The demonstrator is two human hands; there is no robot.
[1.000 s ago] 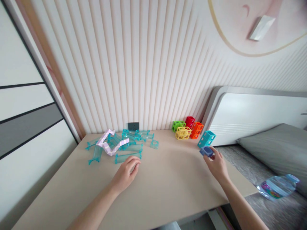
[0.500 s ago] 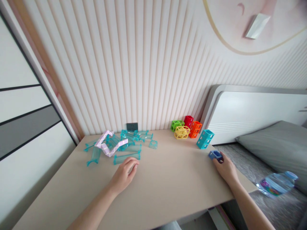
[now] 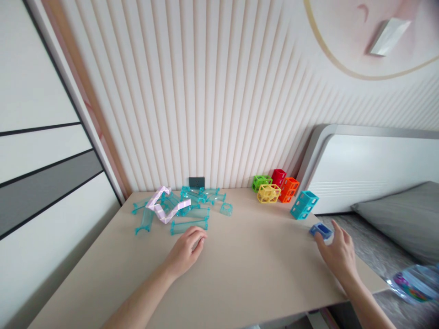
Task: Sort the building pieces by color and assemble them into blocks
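Observation:
My right hand [image 3: 338, 255] reaches to the table's right edge, its thumb and fingertips round a small dark blue open-frame block [image 3: 320, 230] that sits on the tabletop. A taller teal frame block [image 3: 303, 204] stands just behind it. My left hand [image 3: 187, 249] rests palm down on the beige table [image 3: 247, 269] with its fingers loosely curved and nothing in them. Its fingertips lie just short of a clear teal track piece [image 3: 189, 225].
A heap of clear teal track pieces [image 3: 192, 203] with a pink zigzag piece [image 3: 164, 206] lies at the back left. Green [image 3: 259, 182], yellow [image 3: 268, 193], red [image 3: 278, 176] and orange [image 3: 288, 188] frame cubes stand at the back right. A bed [image 3: 387, 183] adjoins the table's right side.
My right hand carried the blue block away from the teal block, rightwards and down onto the table near its right edge. My left hand has stayed put. The camera shifted slightly.

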